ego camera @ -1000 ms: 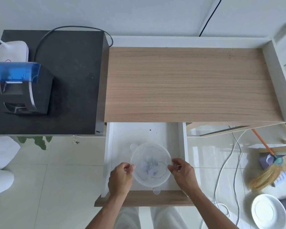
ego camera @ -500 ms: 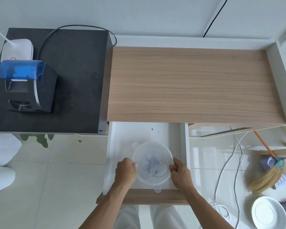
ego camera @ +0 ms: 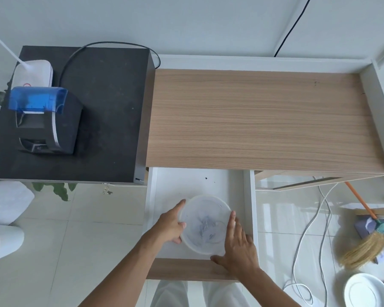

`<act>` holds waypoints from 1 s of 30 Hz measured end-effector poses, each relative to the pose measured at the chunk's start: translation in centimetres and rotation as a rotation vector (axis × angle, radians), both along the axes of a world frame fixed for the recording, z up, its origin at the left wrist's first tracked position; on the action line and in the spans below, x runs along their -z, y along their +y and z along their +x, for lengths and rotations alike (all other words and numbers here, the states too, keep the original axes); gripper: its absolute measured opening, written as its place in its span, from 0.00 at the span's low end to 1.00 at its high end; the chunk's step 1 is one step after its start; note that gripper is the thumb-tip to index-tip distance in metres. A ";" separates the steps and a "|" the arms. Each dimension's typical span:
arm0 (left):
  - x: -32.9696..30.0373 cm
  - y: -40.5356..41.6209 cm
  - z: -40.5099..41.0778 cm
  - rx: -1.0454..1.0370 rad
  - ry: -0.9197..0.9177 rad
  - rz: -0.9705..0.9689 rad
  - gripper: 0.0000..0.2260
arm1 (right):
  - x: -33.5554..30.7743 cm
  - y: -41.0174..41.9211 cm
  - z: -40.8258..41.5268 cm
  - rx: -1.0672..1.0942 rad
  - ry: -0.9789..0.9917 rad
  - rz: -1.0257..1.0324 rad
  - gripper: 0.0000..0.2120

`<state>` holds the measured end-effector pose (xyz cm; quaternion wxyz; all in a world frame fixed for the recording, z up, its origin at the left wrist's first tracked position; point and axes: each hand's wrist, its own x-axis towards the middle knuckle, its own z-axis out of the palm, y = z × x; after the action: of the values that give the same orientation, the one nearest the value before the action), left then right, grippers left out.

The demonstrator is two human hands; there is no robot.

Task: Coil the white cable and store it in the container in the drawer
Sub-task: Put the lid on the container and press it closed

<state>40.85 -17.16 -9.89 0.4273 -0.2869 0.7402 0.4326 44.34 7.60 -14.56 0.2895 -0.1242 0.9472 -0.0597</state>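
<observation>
A round translucent container with its lid on sits in the open white drawer, toward the front. The coiled white cable shows dimly through the lid as a pale tangle. My left hand cups the container's left side, fingers along the rim and thumb on the lid. My right hand lies over the right edge of the lid with fingers straight, its thumb along the container's front.
The drawer's wooden front is just under my wrists. Above is the wooden desk top. A black cabinet on the left carries a printer. Loose white cables, a broom and a white plate lie on the floor at right.
Both hands have shifted from pinching the lid's rim at the sides to lying closer around and over the container; the right hand now rests on the lid.
</observation>
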 end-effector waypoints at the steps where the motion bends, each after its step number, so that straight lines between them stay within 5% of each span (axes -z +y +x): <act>1: -0.3 -0.1 -0.4 0.003 -0.005 0.020 0.34 | 0.4 -0.3 0.0 0.015 0.036 -0.020 0.81; 7: -0.3 -0.6 -1.1 0.013 -0.003 0.040 0.31 | -0.9 -0.8 -1.0 0.025 -0.017 -0.014 0.79; 13: -0.4 -0.2 -0.9 0.045 0.019 0.018 0.31 | -2.9 -0.9 -6.0 -0.007 -0.142 -0.147 0.55; 22: 0.3 0.2 -0.6 0.064 0.056 -0.041 0.31 | -3.0 -2.7 -12.0 -0.036 -0.428 -0.108 0.50; 30: -1.5 1.1 0.3 0.429 0.183 -0.415 0.34 | -4.5 -1.5 -10.8 -0.240 -0.101 0.094 0.50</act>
<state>41.16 -16.08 -8.41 0.3729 -0.1652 0.8917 0.1963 33.54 6.15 -10.09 0.3474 -0.2199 0.9115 0.0134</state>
